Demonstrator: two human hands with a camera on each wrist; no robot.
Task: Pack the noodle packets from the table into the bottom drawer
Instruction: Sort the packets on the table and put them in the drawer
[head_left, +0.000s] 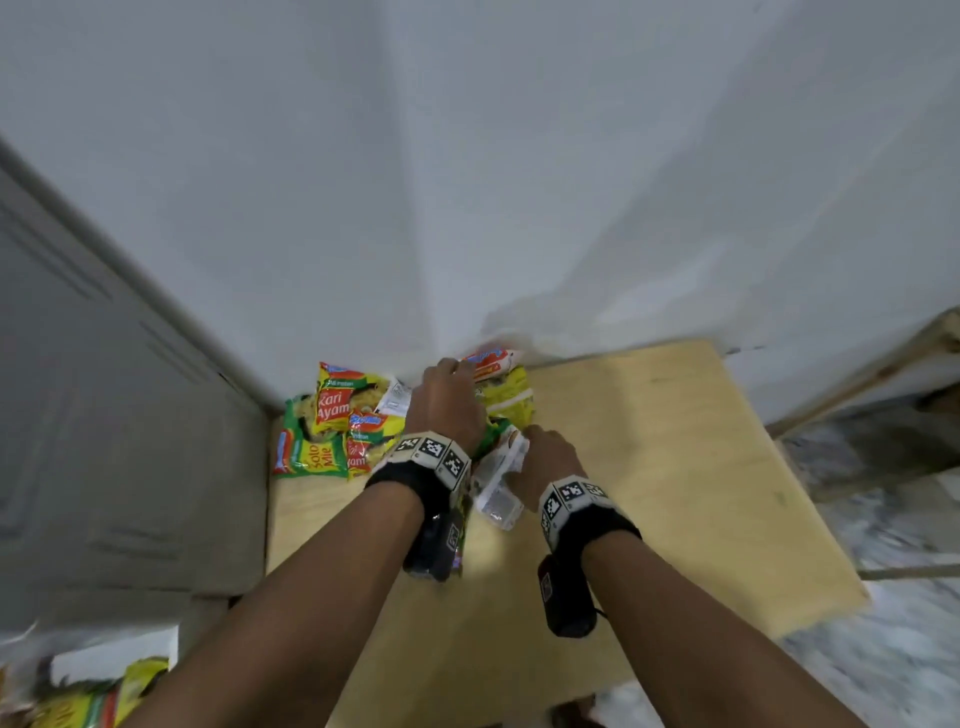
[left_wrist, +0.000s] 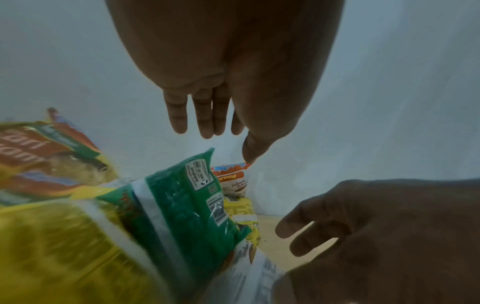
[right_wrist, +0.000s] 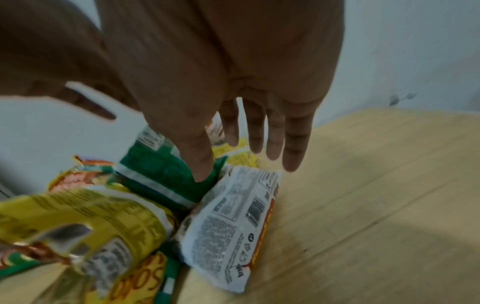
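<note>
Several noodle packets lie heaped on the wooden table (head_left: 649, 467) in the wall corner: a yellow "Kari Ayam" packet (head_left: 337, 400), a green packet (left_wrist: 187, 205), a white-and-orange packet (left_wrist: 230, 174) against the wall, and a white packet (right_wrist: 233, 216) lying back side up. My left hand (left_wrist: 223, 142) reaches over the pile with straight fingers, its thumb tip touching the white-and-orange packet. My right hand (right_wrist: 241, 164) hovers with spread fingers over the white packet, its thumb against the green packet (right_wrist: 166, 174). Neither hand holds anything.
A grey cabinet (head_left: 104, 415) stands to the left of the table. At the bottom left, yellow packets (head_left: 104, 696) show in a low container. White walls close the corner behind the pile. Bare tabletop stretches to the right, with a marbled floor (head_left: 883, 519) beyond it.
</note>
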